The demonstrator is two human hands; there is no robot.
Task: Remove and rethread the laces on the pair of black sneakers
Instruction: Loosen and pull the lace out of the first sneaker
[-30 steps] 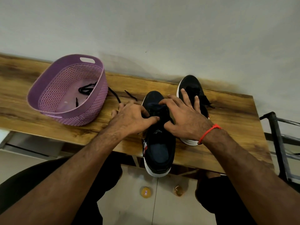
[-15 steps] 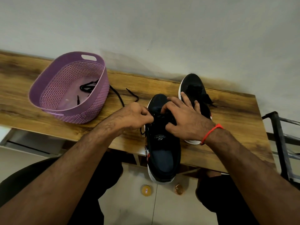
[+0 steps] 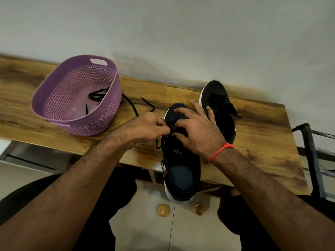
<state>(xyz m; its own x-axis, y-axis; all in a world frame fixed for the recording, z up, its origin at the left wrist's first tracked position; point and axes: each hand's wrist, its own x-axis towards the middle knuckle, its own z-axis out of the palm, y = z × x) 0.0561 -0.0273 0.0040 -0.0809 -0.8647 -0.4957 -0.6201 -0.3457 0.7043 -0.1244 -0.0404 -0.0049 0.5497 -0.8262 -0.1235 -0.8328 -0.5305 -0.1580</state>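
- Near black sneaker [image 3: 181, 160] lies on the wooden table [image 3: 262, 142], heel hanging over the front edge, toe twd the wall.
- Left hand [image 3: 146, 127] curled tight, pinching a black lace [image 3: 135, 109] at the shoe's left eyelets.
- Right hand [image 3: 197, 127] rests on the shoe w/ fingers spread; thumb & forefinger seem to nip the lace near the tongue, can't tell for sure.
- 2nd sneaker [image 3: 219, 104] just beside, behind the right hand.
- Purple basket [image 3: 59, 84] at left holds another lace [image 3: 97, 94].
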